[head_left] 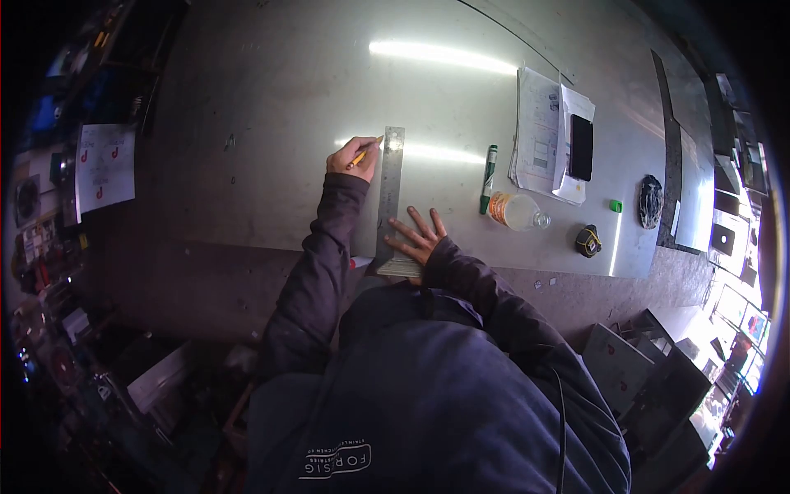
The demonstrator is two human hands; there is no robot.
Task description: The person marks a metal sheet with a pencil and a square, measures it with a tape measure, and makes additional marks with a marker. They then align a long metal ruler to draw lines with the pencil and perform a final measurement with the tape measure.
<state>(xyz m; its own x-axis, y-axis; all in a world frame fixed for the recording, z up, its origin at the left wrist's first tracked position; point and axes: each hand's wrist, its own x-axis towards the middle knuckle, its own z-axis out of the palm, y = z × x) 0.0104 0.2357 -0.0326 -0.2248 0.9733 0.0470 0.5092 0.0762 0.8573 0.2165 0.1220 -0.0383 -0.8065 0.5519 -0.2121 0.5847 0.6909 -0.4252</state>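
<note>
Observed at the tabletop (271,107): a person in a dark hooded top leans over a large sheet of bare, dull grey metal. The left hand (354,158) has its grip closed on a pencil (362,155), whose tip sits against the left edge of a steel square (392,193), near the blade's far end. The right hand (418,235) lies open, fingers spread flat, pressing on the square's lower part at the near edge of the sheet. The blade runs straight away from the person.

Surroundings, right of the square:
- A green marker (488,179) lies near the blade, roughly parallel to it.
- A clear plastic bottle (517,211) with an orange label lies on its side, just beside the marker's near end.
- A stack of papers (539,132) lies further back, with a black phone (581,146) on top.
- A black and yellow tape measure (587,241) sits by the near edge. A small green item (615,206) and a dark rounded object (651,201), too unclear to identify, lie beyond it.

Nothing lies between the hands and the square. All of these items are well apart from the marking line.

Surface: the sheet reflects two strip lights as bright bands and rests on a darker base that shows along its near side.

Room: a white notice with red marks (104,165) hangs at the left among cluttered shelving. Dark flat boxes (625,370) are stacked at the lower right.
</note>
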